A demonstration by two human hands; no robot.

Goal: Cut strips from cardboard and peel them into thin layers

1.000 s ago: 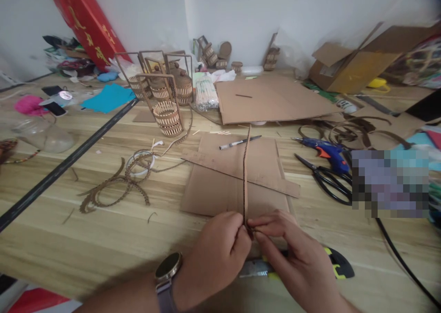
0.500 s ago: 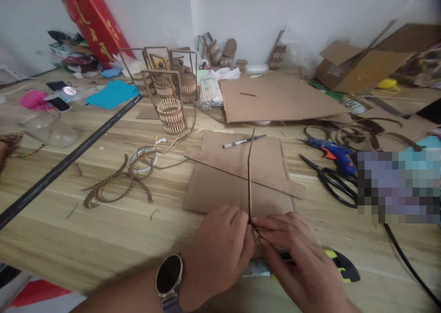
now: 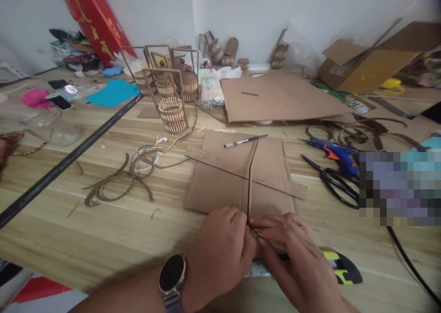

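Two hands gripping a narrow cardboard strip (image 3: 248, 189) over a wooden counter (image 3: 117, 232)

POV shot, looking down. L hand (image 3: 225, 248), w/ a round-faced watch (image 3: 172, 273) on its wrist, has its grip closed on the near end of the strip, thumb against curled fingers. R hand (image 3: 296, 253) meets it from the other side; its grip is a fingertip pinch on the same end, which the fingers partly hide. The strip runs away from the hands, at ctr. of view, its far end by a pen (image 3: 245, 141). It crosses in front of a long flat slat (image 3: 220, 166) lying diagonally on a cardboard panel (image 3: 213, 193); can't tell if strip & slat touch. The pen lies on the panel's far part. A black/yellow knife (image 3: 346, 267) lies partly hidden behind R hand.

To the R: black scissors (image 3: 341, 186) beside a blue glue gun (image 3: 339, 156), w/ brown curled strips (image 3: 358, 131) beyond. To the L: more loose coils (image 3: 117, 184) and a small slatted basket (image 3: 172, 115) w/ tall handle, similar ones behind it. Bkgd: large cardboard sheet (image 3: 282, 104), pack of thin sticks (image 3: 211, 90), open box (image 3: 351, 74). One patch at far R is pixelated.
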